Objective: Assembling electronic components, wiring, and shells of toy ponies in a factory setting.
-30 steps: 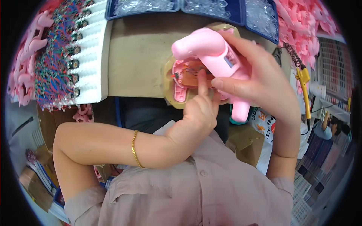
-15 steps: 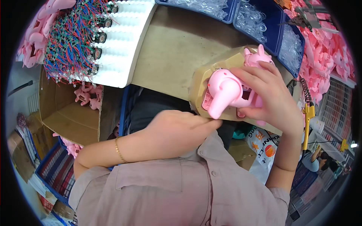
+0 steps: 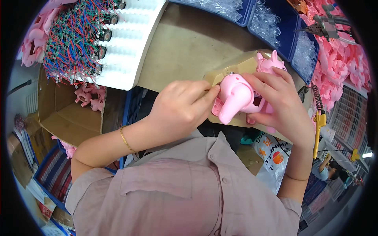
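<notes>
A pink plastic animal-shaped toy (image 3: 237,95) lies on a tan fixture block (image 3: 220,71) at the bench's front edge. Its eared head (image 3: 271,63) points to the far right, and a thick rounded part juts toward me. My right hand (image 3: 280,103) is wrapped over the toy's right part, thumb underneath and fingers on top. My left hand (image 3: 183,105) is at the toy's left side, thumb and forefinger pinched together by its edge. Whatever sits between those fingertips, if anything, is too small to make out.
On the left, a white foam tray (image 3: 134,51) carries wired circuit parts with round black speakers (image 3: 105,35). Blue bins (image 3: 289,23) of clear plastic pieces stand at the back. Pink parts (image 3: 334,67) are heaped at right, near a yellow hanging tool (image 3: 319,126). A cardboard box (image 3: 65,120) sits lower left.
My left hand has risen from below the toy to its left side, fingertips now against its edge. My right hand keeps its grip, and the toy has barely moved.
</notes>
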The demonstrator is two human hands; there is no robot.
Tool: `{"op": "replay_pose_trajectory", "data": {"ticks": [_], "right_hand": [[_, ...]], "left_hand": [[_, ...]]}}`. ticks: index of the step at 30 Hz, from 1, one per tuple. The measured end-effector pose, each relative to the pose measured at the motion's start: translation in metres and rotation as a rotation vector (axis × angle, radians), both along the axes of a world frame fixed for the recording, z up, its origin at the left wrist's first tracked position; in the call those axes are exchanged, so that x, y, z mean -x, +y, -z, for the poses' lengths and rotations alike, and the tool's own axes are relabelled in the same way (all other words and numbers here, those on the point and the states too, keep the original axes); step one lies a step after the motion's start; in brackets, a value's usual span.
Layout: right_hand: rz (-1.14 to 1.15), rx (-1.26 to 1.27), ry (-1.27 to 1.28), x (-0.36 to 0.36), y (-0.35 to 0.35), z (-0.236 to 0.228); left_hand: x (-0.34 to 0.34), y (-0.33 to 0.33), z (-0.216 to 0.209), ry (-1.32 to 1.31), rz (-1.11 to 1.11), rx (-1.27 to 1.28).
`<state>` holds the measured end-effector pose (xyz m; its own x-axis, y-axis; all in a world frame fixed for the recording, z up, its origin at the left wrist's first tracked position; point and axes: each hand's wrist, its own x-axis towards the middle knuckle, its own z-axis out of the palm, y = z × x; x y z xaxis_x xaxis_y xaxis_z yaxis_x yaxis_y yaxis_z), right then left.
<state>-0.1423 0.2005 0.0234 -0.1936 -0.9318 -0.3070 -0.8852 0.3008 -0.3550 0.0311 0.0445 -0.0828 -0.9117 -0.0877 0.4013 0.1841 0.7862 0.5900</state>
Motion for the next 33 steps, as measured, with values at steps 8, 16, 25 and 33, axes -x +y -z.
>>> {"op": "replay_pose_trajectory", "data": {"ticks": [8, 16, 25, 33], "right_hand": [[-0.02, 0.16, -0.016, 0.006, 0.01, -0.001], [1.027, 0.07, -0.818, -0.039, 0.098, 0.004], [1.248, 0.446, -1.316, -0.085, 0.072, 0.037], [0.805, 0.45, -0.228, 0.003, 0.059, -0.002]], "left_hand": [[0.067, 0.022, -0.052, -0.101, 0.214, -0.345], [0.1, 0.016, -0.082, -0.439, 0.516, 0.192], [0.097, 0.031, -0.084, -0.299, 0.413, 0.436], [0.092, 0.038, -0.079, -0.312, 0.352, 0.467]]}}
